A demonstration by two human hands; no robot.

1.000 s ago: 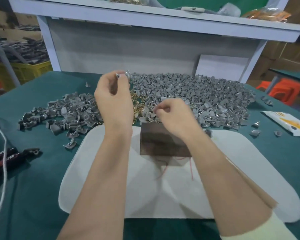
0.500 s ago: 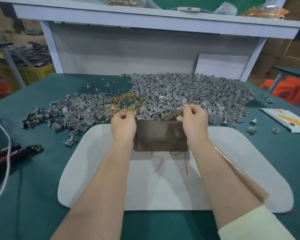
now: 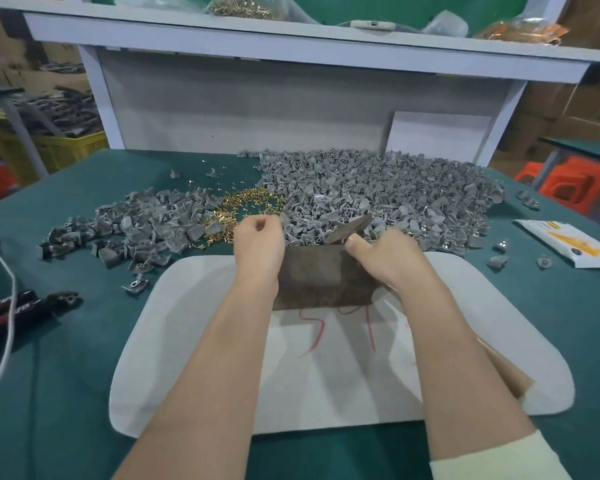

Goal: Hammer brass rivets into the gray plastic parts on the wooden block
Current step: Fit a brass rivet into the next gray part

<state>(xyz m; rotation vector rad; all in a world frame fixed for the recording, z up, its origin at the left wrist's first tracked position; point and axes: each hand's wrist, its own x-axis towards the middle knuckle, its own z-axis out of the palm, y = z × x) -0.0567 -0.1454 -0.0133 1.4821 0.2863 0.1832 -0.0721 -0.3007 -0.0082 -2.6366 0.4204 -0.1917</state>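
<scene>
A dark wooden block stands on a white mat at the table's middle. My left hand sits at the block's top left corner with its fingers curled and pinched together; the gray part they held earlier is hidden inside them. My right hand rests at the block's top right and grips a flat brown bar, which points up and to the right. Loose brass rivets lie just behind the block. A big heap of gray plastic parts spreads behind and to the right.
A smaller heap of gray parts lies to the left. Red-and-black pliers and a white cord are near the left edge. A white-and-yellow packet lies at the right. A gray shelf unit closes off the table's back.
My left hand came down from in front of the heap to the block's left top corner. My right hand picked up the brown bar and now holds it at the block's right.
</scene>
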